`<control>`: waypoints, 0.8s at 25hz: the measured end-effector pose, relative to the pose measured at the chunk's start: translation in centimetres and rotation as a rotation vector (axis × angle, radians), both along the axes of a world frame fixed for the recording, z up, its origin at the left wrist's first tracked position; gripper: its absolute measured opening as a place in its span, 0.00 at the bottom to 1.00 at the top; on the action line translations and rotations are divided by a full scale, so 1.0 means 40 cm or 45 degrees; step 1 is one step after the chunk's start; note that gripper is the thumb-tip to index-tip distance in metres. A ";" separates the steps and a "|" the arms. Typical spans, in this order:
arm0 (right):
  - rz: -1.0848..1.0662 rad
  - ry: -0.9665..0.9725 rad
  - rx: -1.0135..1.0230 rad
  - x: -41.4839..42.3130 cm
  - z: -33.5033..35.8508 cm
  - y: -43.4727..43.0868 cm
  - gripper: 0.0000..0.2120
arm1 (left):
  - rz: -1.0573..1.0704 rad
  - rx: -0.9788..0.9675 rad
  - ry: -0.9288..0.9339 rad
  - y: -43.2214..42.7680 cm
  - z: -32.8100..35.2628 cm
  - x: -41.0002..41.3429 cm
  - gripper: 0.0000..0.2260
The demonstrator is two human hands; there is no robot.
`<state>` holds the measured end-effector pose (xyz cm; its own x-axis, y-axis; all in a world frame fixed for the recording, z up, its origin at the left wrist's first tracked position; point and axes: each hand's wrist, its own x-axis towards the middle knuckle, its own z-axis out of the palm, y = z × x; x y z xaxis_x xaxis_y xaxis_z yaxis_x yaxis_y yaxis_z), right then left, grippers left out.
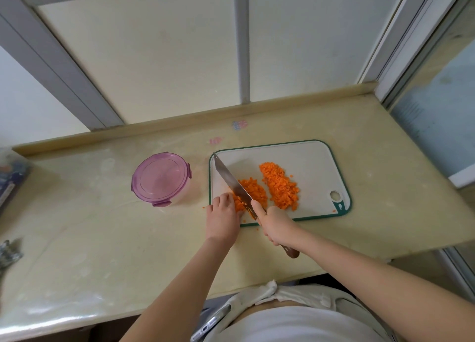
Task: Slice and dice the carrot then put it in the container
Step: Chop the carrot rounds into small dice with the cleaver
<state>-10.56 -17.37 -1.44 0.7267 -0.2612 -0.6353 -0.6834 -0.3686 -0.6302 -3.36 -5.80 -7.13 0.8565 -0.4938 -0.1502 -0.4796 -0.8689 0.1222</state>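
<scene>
**Q:** Where does the container stand?

**A:** The round container [183,193] sits on the countertop [102,239], just left of the cutting board [308,156] and apart from it. Its purple lid [160,178] is on, and what lies inside cannot be made out.

**Q:** And the carrot?

**A:** The carrot [280,185], diced small, lies on the board in two heaps side by side. A few stray bits dot the board's near edge and the countertop.

**Q:** The hands?

**A:** The right hand [276,226] is wrapped round the handle of a knife [231,182], forefinger laid along the blade's back. The blade slants across the left heap, tip toward the board's far left corner. The left hand [223,218] curls its fingers down over carrot on the blade's left side, holding it to the board.

**Q:** What is unclear?

**A:** The left hand covers the pieces it holds, and the right hides all of the handle but its brown end. Blurred objects [10,177] at the left edge are cut off. A phone [210,326] shows only in part at the bottom.
</scene>
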 end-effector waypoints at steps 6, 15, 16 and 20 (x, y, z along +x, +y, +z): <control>0.176 -0.110 -0.204 -0.011 -0.019 0.018 0.23 | -0.006 0.018 0.016 0.000 -0.004 -0.001 0.22; 0.057 -0.056 -0.105 0.004 -0.035 -0.004 0.28 | -0.005 0.009 -0.028 0.003 0.000 -0.006 0.22; 0.021 -0.033 -0.033 0.005 -0.029 -0.012 0.28 | -0.007 0.014 -0.028 0.002 0.002 -0.007 0.22; -0.042 -0.098 0.118 -0.005 0.001 -0.017 0.26 | -0.019 -0.001 -0.013 0.008 0.002 -0.006 0.23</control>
